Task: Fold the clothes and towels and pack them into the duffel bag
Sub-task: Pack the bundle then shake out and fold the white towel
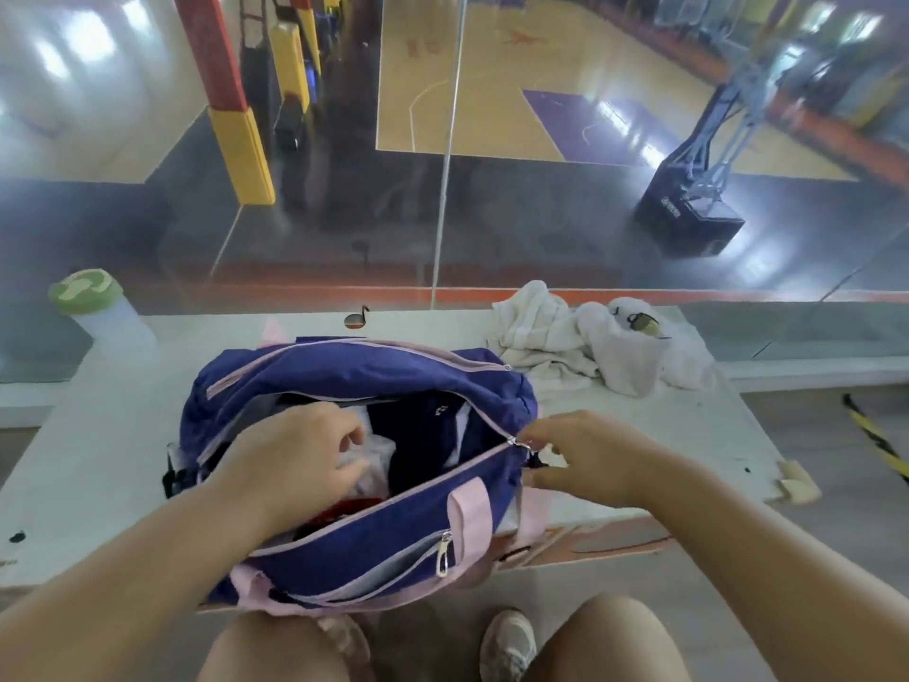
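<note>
A purple duffel bag (344, 539) with pink trim lies open on the white table (113, 435), right in front of me. Inside it I see dark navy clothing (428, 435), a white garment (378, 455) and a bit of red fabric (344, 511). My left hand (295, 455) reaches into the opening, its fingers curled on the white garment. My right hand (580, 455) pinches the zipper pull (516, 443) at the bag's right end. A crumpled heap of white towels (580, 342) lies behind the bag at the table's back right.
A bottle with a green lid (93, 307) stands at the table's back left corner. A glass wall (442, 189) runs just behind the table. My knees and shoes (506, 642) sit below the table's front edge.
</note>
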A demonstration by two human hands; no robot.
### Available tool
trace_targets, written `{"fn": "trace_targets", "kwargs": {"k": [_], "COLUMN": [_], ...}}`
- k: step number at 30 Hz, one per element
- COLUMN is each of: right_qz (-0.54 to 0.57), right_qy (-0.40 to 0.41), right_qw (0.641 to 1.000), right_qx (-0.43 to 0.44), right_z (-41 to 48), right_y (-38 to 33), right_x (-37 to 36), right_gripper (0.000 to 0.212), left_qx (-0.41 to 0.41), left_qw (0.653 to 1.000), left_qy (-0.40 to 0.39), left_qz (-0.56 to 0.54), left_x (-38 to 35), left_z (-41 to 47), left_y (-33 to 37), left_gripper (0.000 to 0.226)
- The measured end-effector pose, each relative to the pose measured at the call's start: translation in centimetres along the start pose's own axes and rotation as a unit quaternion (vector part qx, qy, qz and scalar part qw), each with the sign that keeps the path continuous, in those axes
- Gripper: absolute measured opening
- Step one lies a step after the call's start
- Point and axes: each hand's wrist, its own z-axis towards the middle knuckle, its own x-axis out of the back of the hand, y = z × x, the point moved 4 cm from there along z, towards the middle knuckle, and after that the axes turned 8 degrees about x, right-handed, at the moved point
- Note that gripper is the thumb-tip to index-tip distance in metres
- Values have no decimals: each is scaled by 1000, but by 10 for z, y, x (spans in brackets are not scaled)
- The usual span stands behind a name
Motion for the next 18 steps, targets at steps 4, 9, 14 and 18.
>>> {"fn": "trace_targets", "kwargs": {"k": [4,9,14,18], "right_qz": [22,67,80,129], "right_qy": [-6,56,210,217], "right_qw": [995,973,923,906], "right_qx": [-97,-215,-312,-340], "right_z": [-23,-31,-24,-1], "right_y": [62,149,222,271], "right_x": [5,17,39,22], "right_gripper": [54,54,47,42], "left_qx": [-35,-89,-109,-100], "left_qw": [998,993,989,990], "left_qy": [-41,-75,-97,-93], "left_qz": [23,29,9,-28], "left_x": [-20,-45,-78,-110], "left_z": [34,90,161,222], "left_y": [54,125,179,210], "left_gripper": [18,9,15,20]}}
